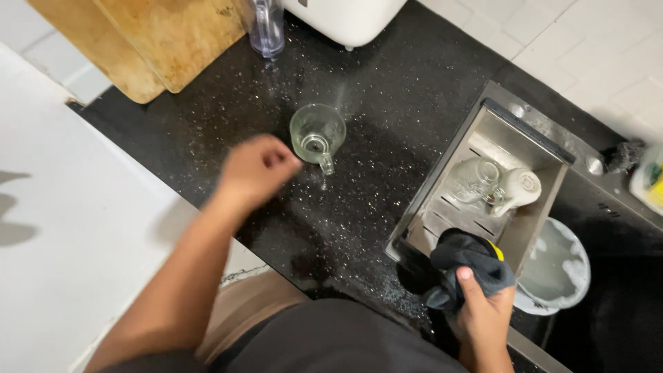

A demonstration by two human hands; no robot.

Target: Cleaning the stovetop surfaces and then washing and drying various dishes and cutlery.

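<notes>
The left hand (257,168) reaches out from the seven o'clock corner, forearm stretched diagonally over the speckled black stone counter (387,97), fingers curled into a loose, blurred fist that grips nothing. Just beside its knuckles, at three o'clock from the hand, stands a clear glass mug (317,132) upright on the counter, its handle pointing toward five o'clock; whether the fingers touch the mug I cannot tell. The right hand (485,316) sits low at five o'clock in the view, thumb up, closed on a bunched dark grey cloth with a yellow edge (464,266), held over the near corner of a steel drying rack (525,131) set into the sink. In that rack lie a second clear glass mug (472,179) and a white ceramic mug (519,190), side by side. At four o'clock from the rack is a round white bowl of soapy water (559,273). At eleven o'clock two wooden cutting boards (148,41) lean, with a clear plastic container (267,27) beside them.
</notes>
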